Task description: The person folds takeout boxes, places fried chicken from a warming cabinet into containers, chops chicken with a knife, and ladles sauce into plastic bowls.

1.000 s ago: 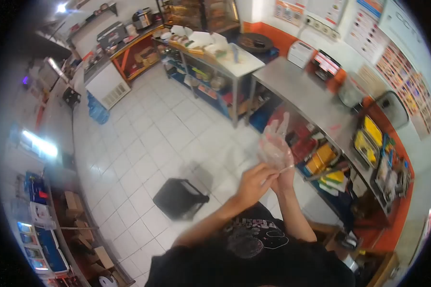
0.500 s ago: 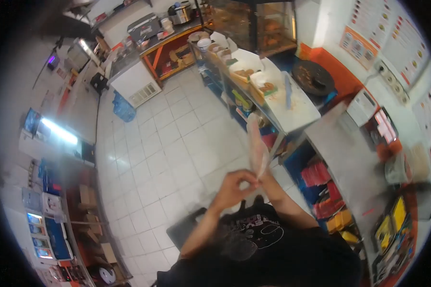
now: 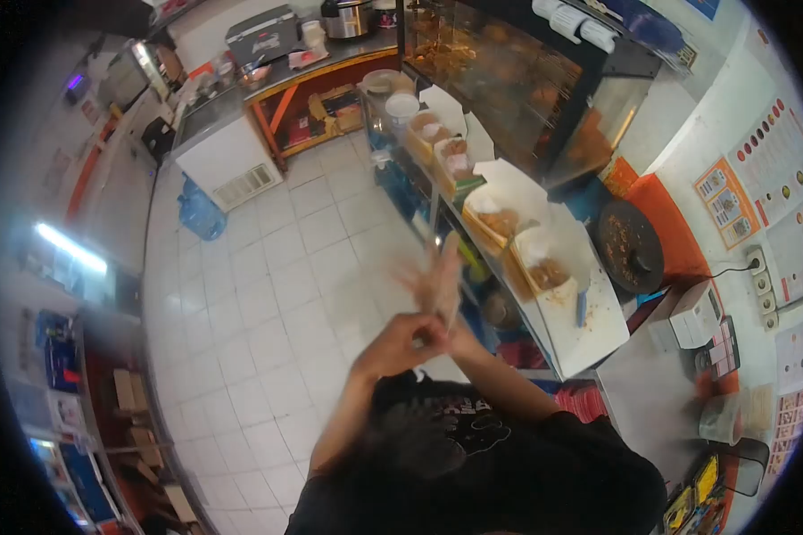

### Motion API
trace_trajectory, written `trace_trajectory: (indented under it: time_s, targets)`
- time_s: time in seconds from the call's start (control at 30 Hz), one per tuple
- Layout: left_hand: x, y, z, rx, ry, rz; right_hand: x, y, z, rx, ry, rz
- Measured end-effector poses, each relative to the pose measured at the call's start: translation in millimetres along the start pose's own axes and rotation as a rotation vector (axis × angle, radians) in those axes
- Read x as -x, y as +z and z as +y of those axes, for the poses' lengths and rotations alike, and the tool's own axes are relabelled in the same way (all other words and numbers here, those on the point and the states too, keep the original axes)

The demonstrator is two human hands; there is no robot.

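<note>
In front of my chest, my left hand (image 3: 404, 343) is closed, with thumb and fingertips pinched together at my right wrist. A thin, see-through plastic glove (image 3: 445, 301) appears to cover my right hand, and my left fingers hold it at the cuff. My right hand (image 3: 437, 281) is raised with its fingers stretched out and spread. Motion blurs those fingers, so the glove's edge is hard to make out. Both hands are above the tiled floor, just left of the white counter (image 3: 589, 332).
Open boxes of food (image 3: 542, 259) line the counter, with a blue-handled utensil (image 3: 582, 308) beside them. A dark round pan (image 3: 631, 245) sits behind. A glass display case (image 3: 509, 80) stands at the back. A white chest freezer (image 3: 227, 165) and a blue water jug (image 3: 202, 211) are on the far left.
My view has turned and shifted toward the counter. My right fingers have spread apart from a straight, together pose, while my left hand stays pinched at the right wrist.
</note>
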State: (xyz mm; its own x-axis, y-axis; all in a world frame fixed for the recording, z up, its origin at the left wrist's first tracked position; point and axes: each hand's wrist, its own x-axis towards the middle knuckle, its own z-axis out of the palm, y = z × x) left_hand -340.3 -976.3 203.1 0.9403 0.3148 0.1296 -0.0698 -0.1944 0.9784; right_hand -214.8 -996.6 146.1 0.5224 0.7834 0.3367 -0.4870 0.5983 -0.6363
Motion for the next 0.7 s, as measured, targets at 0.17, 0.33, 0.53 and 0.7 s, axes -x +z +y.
trace_trajectory:
  time_s: [0.17,0.33,0.53,0.7]
  targets:
    - [-93,-84,-8,-0.145,-0.005,-0.288,-98,-16,14,-0.058,0.130,0.177]
    - [-171,-125,-46,-0.042,0.030,-0.227,-189,-91,55,-0.022,0.099,0.343]
    - [-272,-201,-74,-0.384,0.241,0.113,-316,-95,72,0.231,-0.015,0.504]
    - [-354,-250,-76,-0.508,0.332,0.283,-406,-140,114,0.667,-0.031,0.538]
